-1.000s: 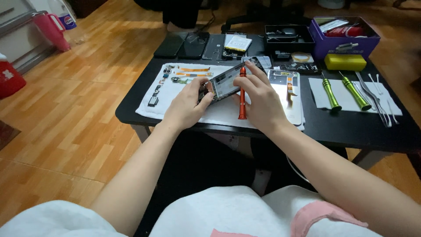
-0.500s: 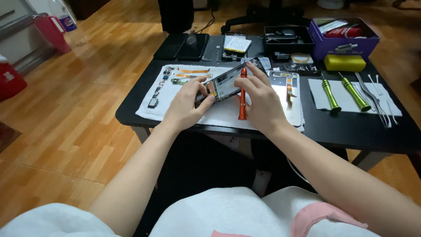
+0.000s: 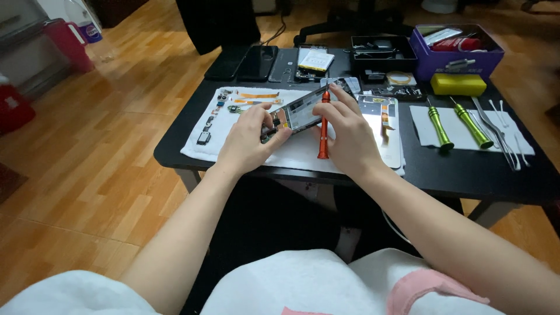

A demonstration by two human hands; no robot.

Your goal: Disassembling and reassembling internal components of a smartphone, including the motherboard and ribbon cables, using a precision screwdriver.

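Head view: my left hand (image 3: 248, 140) is closed on the lower end of the opened phone (image 3: 303, 111), thumb and fingertips pinching its edge, while my right hand (image 3: 348, 135) is curled around the orange screwdriver (image 3: 322, 125), holding it upright with its tip against the phone's frame. Against the pictures from a moment ago, little has moved — the same two grips, the driver standing at the same spot on the board — so I judge I am working one screw rather than shifting to another. The phone sits tilted over the white cloth (image 3: 201, 150), at about the middle of the black table (image 3: 455, 175). At ten o'clock from my left hand lie small removed parts (image 3: 217, 114) and orange flex strips (image 3: 256, 95) in rows. At three o'clock from my right hand two green-handled drivers (image 3: 458, 122) rest on a white sheet beside tweezers (image 3: 496, 131). At one o'clock stand a yellow block (image 3: 458, 84) and a purple box (image 3: 455, 55) — at twelve, dark phones (image 3: 245, 62) lie flat.
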